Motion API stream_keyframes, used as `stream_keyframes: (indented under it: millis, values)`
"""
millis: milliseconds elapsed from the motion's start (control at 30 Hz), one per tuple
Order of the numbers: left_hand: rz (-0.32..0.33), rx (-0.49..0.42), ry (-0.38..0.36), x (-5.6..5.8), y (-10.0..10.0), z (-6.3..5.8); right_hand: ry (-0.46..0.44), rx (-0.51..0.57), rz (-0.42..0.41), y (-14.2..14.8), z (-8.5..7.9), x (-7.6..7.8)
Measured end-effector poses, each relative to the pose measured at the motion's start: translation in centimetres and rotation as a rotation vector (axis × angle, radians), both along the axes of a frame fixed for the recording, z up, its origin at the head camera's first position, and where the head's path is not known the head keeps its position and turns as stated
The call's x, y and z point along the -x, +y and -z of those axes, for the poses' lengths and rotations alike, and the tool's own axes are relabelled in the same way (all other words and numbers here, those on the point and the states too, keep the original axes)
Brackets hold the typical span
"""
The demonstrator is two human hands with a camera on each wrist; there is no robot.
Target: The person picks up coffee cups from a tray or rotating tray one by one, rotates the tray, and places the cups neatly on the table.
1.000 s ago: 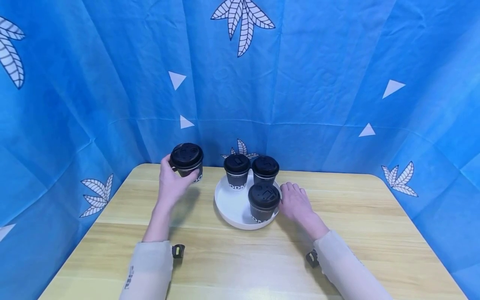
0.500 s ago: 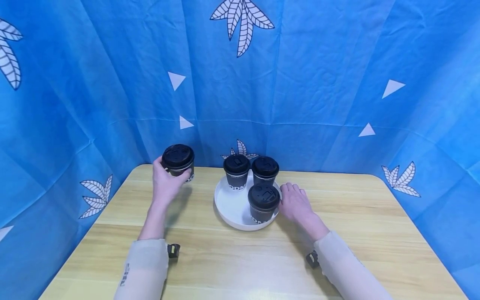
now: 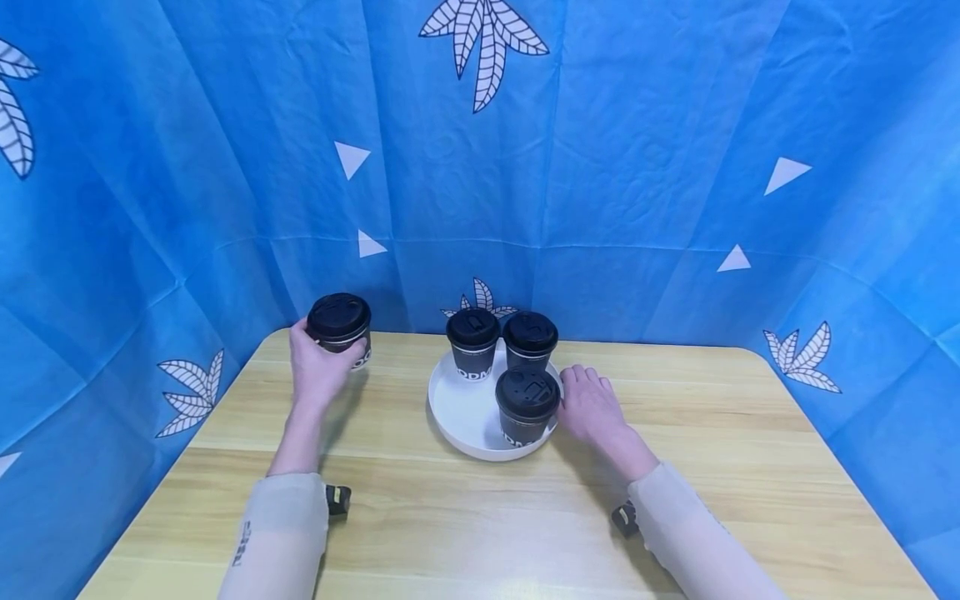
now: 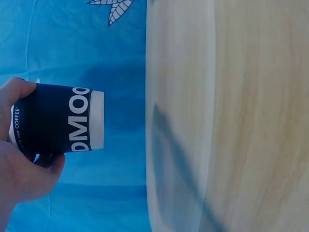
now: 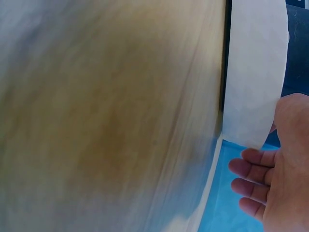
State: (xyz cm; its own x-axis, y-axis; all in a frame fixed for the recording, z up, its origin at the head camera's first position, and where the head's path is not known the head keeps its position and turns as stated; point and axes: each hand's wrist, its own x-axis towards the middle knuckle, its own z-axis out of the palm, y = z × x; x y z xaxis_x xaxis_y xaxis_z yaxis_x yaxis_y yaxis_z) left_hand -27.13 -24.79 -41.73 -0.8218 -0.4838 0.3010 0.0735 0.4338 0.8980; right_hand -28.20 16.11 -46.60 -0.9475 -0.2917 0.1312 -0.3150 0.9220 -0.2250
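Note:
My left hand [image 3: 318,367] grips a black paper coffee cup [image 3: 352,346] with a black lid, upright at the table's back left. In the left wrist view, thumb and fingers wrap this cup [image 4: 58,118] near its lid end, and its white base stands apart from the tabletop. A round white tray [image 3: 457,417] in the middle bears three similar lidded cups: back left [image 3: 474,342], back right [image 3: 530,337] and front right [image 3: 527,404]. At the tray's right rim, my right hand [image 3: 591,402] pinches the wall [image 5: 256,72], thumb inside and fingers outside; the thumb tip is hidden.
The wooden table [image 3: 450,525] ends at the back against a blue curtain [image 3: 637,167] printed with white leaves and triangles. Dark wrist devices show beside both sleeves, one at the left sleeve [image 3: 281,533] and one at the right sleeve [image 3: 697,533].
My left hand has moved left with its coffee cup, away from the tray, and slightly lower in the head view. The right hand, tray and its three cups have stayed put.

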Motion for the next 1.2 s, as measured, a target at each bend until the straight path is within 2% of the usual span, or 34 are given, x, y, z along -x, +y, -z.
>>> stream_keyframes:
  millis: [533,933,1200]
  values:
    - [-0.064,0.017,-0.075,0.2,-1.8,0.7,0.006,0.001,0.0,0.1,-0.1,0.0]
    - [-0.13,-0.047,-0.185,0.3,-3.1,1.4,-0.01,-0.008,0.003,0.0,-0.2,0.0]
    - [-0.151,-0.085,-0.214,0.2,-3.7,1.7,-0.011,0.002,0.004,0.1,0.0,0.0]
